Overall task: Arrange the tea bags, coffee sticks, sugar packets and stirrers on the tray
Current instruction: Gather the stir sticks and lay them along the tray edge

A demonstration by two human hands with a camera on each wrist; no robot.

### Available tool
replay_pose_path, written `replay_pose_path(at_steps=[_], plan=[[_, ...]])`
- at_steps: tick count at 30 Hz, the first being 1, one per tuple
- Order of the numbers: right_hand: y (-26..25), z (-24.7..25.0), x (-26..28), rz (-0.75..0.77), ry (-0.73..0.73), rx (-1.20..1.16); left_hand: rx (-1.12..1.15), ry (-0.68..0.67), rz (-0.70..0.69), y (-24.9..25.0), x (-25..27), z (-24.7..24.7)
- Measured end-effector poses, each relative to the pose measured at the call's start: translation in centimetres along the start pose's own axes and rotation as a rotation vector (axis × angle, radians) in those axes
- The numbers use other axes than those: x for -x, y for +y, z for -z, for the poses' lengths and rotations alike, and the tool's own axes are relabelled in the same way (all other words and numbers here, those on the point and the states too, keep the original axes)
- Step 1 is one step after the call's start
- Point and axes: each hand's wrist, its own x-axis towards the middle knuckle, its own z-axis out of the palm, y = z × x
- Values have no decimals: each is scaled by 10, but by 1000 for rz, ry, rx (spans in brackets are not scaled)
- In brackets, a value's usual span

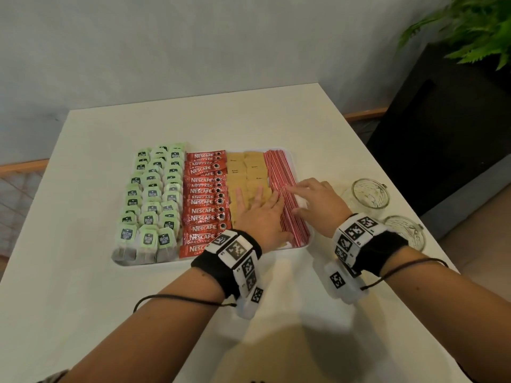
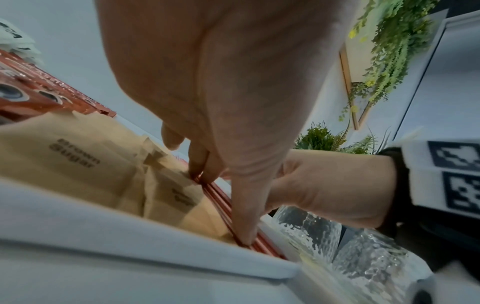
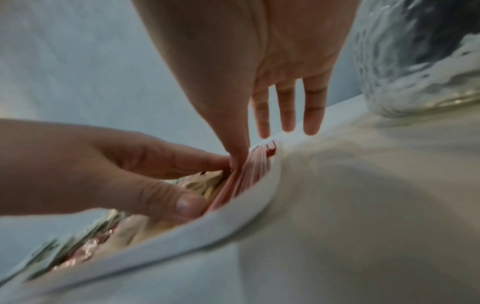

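Four rows fill the tray (image 1: 309, 246) at frame centre; the stirrers (image 1: 287, 200) lie rightmost. Left hand (image 1: 260, 214) and right hand (image 1: 318, 200), fingers flat and holding nothing, press them. Pushing hard could roll stirrers over the rim or ruffle the sugar (image 1: 243, 175).

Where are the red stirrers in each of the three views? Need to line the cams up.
Head: stirrers, rightmost column of the tray, between both hands.
Left wrist: red bundle at centre-bottom, under the left hand, beside the sugar packets.
Right wrist: pale red fan at centre, inside the tray rim, under the right hand.
Shared landmark: the tray's white rim, in all three.
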Motion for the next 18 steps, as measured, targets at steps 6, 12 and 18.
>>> replay_pose_path(at_steps=[6, 12, 18], plan=[[5, -7, 6, -30, -127, 228, 31, 9, -7, -1, -6, 1], [7, -14, 7, -11, -225, 142, -32, -26, -1, 0, -8, -1], [10, -12, 2, -46, -239, 75, -24, -17, 59, -5, -16, 11]])
